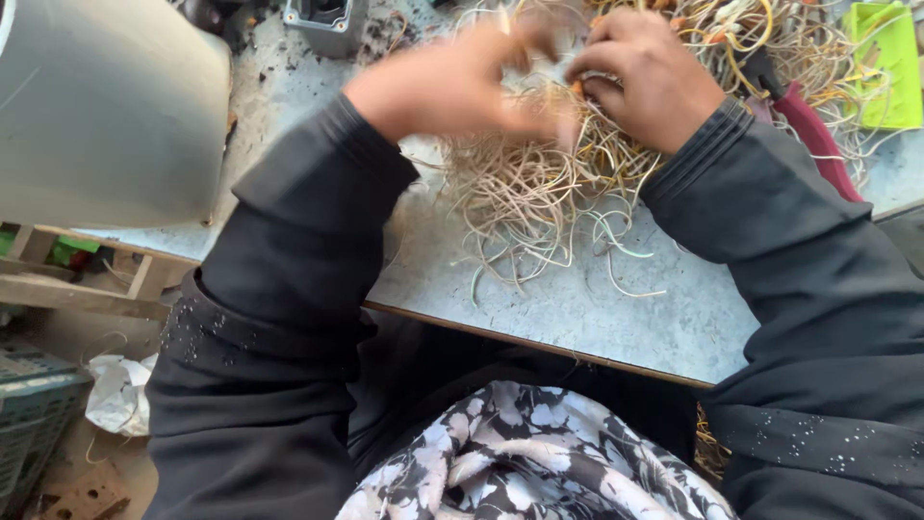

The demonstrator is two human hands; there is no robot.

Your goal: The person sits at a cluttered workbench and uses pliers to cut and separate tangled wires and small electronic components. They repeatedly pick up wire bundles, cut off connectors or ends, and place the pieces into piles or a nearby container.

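We look down at our two hands working in a tangle of thin pale wires (539,193) spread on the grey surface (616,318). Our left hand (452,82) is motion-blurred; fingers seem curled in toward the pile's top, but we can't tell if they're pinching a strand or just brushing it. Our right hand (645,77) is sharper: fingers bent narrow, tips pressed together on a small orange bit at the wire bundle's upper edge, approx. where both hands meet.

Key relation: the pile sits directly under and just toward us from both hands, w/ loose strands trailing toward the surface's near edge. The bit being pinched lies between the hands, nearer the right one. No single long axis to the tangle; the strands loop every way.

Beyond the right hand there's more yellowish wire, a red-handled tool (813,135) lying beside our right sleeve, and a green tray (890,67) at far right. At left stands a big grey rounded container (106,106); a small grey box (327,19) sits at the top edge.
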